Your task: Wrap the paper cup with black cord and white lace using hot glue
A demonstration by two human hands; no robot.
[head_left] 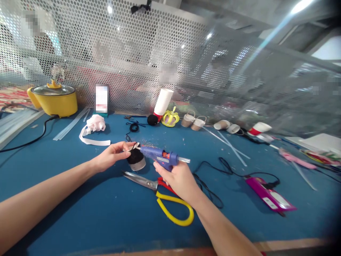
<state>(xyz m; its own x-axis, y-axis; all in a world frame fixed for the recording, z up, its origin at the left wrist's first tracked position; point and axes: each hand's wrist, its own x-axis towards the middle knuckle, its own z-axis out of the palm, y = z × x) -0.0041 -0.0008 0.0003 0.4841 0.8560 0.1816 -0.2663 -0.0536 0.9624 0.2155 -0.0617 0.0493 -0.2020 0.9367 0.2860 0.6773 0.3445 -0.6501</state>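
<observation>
My right hand (179, 177) grips a blue glue gun (161, 156) with its nozzle pointing left at a small white strip. My left hand (113, 155) pinches that strip (132, 147) just above a small cup wrapped in black yarn (136, 160) that stands on the blue table (80, 199). A clear glue stick sticks out of the gun's back end. Yellow-handled scissors (160, 193) lie on the table just below both hands.
A yellow pot (54, 99) stands at the back left, with white ribbon (93, 128) nearby. A white cup stack (163, 101), a yellow crown (170, 118), paper cups and glue sticks line the back by a perforated screen. A purple packet (268, 193) and black cables lie right.
</observation>
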